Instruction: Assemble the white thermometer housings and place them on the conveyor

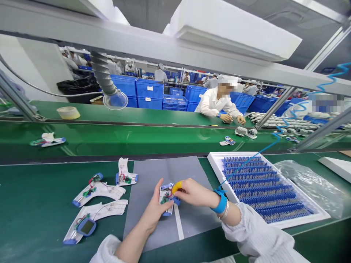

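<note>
My left hand (153, 204) cradles a white plastic device housing (166, 199) with a small green circuit board and red wires inside, held upright on a grey mat (153, 171). My right hand (194, 193) reaches across from the right, with a yellow finger cot (177, 187) on one fingertip, and pinches the housing's blue end. A blue wrist strap (221, 201) circles my right wrist. Three similar open housings lie on the green bench (33, 182) to the left, and one of them (90, 223) has a small screen fitted.
A white tray (263, 186) of blue parts in rows stands to the right, beside a clear plastic bag (307, 186). Across a metal frame, a co-worker (219, 102) works at another green bench, with blue crates (149, 94) and further workers behind.
</note>
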`<state>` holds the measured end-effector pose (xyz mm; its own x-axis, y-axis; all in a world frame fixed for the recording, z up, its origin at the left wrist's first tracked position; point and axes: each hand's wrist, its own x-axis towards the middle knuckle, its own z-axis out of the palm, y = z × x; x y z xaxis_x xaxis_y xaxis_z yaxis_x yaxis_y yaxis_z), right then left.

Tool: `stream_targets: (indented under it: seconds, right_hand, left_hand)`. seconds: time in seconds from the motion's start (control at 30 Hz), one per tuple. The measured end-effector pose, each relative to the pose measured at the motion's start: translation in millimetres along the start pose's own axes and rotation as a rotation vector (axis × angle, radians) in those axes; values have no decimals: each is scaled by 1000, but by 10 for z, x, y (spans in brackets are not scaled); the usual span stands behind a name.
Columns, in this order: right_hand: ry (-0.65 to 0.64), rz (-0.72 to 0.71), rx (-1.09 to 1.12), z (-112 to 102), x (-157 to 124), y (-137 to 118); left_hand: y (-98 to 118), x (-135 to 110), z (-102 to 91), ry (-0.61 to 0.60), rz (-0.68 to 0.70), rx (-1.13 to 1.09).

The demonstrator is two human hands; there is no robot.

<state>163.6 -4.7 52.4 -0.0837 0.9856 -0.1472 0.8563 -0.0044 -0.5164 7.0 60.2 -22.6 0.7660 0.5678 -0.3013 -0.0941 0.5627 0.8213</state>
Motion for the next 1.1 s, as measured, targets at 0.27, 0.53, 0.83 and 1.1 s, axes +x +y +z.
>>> stream_targets:
  seconds: [0.27, 0.53, 0.83, 1.1]
  right_hand:
    - [244, 70, -94, 207, -40, -27]
    - [184, -19, -446, 268, 23, -15]
    - [120, -179, -528, 255, 54, 81]
    - [294, -200, -365, 221, 92, 140]
  left_hand:
    - [-3, 54, -13, 128, 73, -27]
    - [-53, 97, -39, 196, 77, -78]
    - [-62, 99, -39, 213, 85, -88]
    - [-50, 138, -44, 272, 175, -120]
